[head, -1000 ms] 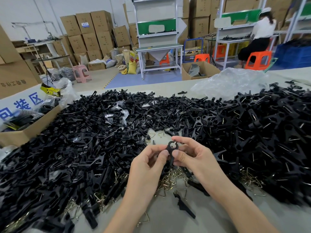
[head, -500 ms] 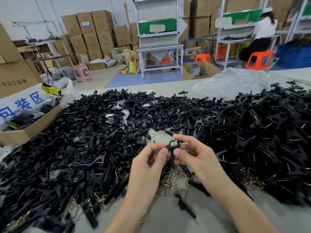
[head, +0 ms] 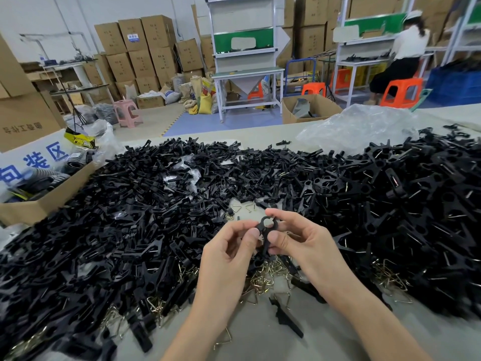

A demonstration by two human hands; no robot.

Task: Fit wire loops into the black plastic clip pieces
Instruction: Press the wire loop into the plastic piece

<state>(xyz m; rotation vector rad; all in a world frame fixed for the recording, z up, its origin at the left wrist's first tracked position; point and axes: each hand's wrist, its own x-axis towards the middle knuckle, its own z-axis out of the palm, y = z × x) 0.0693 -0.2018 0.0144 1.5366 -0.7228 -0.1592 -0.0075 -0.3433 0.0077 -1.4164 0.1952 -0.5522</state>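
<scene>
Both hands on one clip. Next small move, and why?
Probably free the right hand and pick one loop from the loose wire loops lying on the table just below. The left hand and the right both pinch the black clip piece, and no wire shows on it, though the fingers hide its lower part.

The black clip piece (head: 265, 240) has seemingly turned slightly.

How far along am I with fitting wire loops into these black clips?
Done, it seems: the right heap, many clips showing wire. In hand: left hand and right hand pinch one black clip. Left: the left pile of bare clip pieces and loose wire loops under your hands.
</scene>
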